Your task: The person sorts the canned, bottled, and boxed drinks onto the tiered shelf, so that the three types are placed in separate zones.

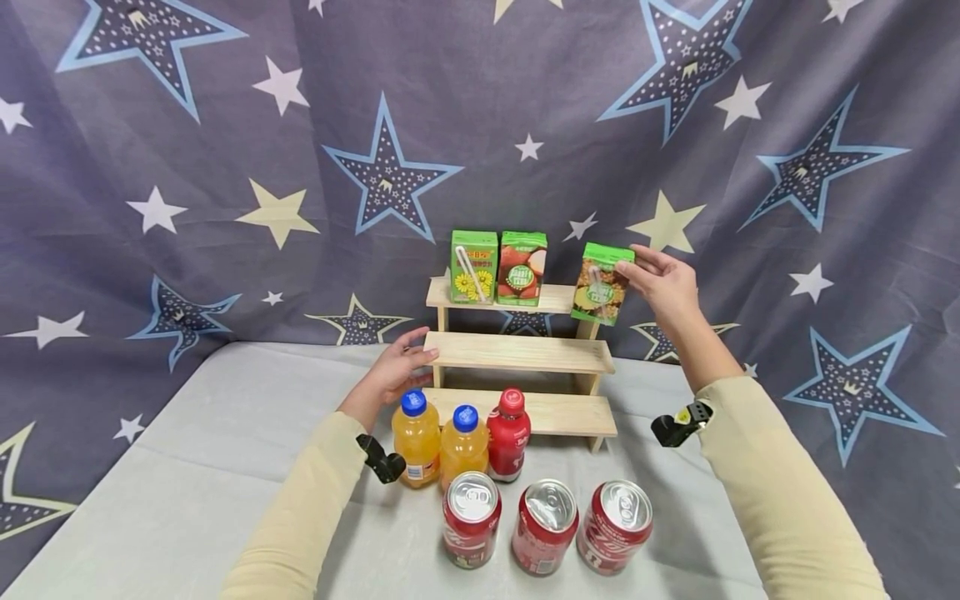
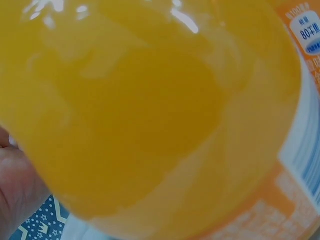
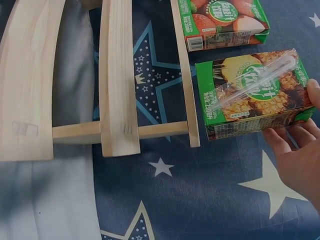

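My right hand (image 1: 667, 287) pinches a green juice box with pineapples on it (image 1: 600, 285) by its upper right side. The box is tilted at the right end of the top shelf, its straw facing front. In the right wrist view, the thumb (image 3: 314, 92) lies on one side of the box, fingers on the other. My left hand (image 1: 397, 367) touches the left end of the middle shelf of the wooden three-step stand (image 1: 525, 352) with extended fingers. A lychee juice box (image 1: 522, 271) and a yellow-flowered drink box (image 1: 474, 279) stand on the top shelf's left half.
Two orange juice bottles (image 1: 415, 442) with blue caps and a red bottle (image 1: 509, 437) stand before the stand's left part. Nearer are three red cans (image 1: 546, 529) in a row. An orange bottle (image 2: 150, 110) fills most of the left wrist view. Behind hangs a starry curtain (image 1: 480, 108).
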Available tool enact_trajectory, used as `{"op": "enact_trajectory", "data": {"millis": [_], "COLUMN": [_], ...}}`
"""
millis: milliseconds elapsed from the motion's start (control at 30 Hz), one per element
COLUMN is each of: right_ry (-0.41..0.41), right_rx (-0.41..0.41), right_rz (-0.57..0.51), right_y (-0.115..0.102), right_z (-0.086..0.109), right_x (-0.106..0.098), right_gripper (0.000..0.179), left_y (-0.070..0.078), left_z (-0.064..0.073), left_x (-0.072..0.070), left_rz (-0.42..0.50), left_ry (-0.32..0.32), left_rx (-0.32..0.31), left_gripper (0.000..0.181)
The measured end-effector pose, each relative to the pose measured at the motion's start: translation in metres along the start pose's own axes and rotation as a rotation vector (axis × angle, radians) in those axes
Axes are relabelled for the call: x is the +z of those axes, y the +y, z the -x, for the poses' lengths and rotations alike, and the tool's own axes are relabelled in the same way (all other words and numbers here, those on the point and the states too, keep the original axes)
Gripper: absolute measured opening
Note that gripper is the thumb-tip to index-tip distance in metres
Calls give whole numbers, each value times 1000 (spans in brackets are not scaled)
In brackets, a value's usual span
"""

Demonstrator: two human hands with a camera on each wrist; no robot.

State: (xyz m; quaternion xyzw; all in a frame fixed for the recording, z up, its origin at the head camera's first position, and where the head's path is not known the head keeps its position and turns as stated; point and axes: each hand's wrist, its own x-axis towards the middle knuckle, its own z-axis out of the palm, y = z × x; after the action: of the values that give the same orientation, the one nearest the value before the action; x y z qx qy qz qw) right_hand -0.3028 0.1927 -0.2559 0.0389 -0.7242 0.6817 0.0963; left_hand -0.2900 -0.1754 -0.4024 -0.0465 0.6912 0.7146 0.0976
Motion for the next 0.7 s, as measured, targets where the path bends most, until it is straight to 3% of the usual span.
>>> {"op": "enact_trajectory", "data": {"millis": [700], "right_ry": [35], "right_rx": [4], "right_rz": [-10], "right_y": [-1], "right_z": [-23], "right_x": [31], "right_gripper": [56], "left_y": [0], "left_z": [-1], "left_x": [0], "left_rz": [20], "left_ry": [-8], "left_rx": [4], "left_gripper": [66]}}
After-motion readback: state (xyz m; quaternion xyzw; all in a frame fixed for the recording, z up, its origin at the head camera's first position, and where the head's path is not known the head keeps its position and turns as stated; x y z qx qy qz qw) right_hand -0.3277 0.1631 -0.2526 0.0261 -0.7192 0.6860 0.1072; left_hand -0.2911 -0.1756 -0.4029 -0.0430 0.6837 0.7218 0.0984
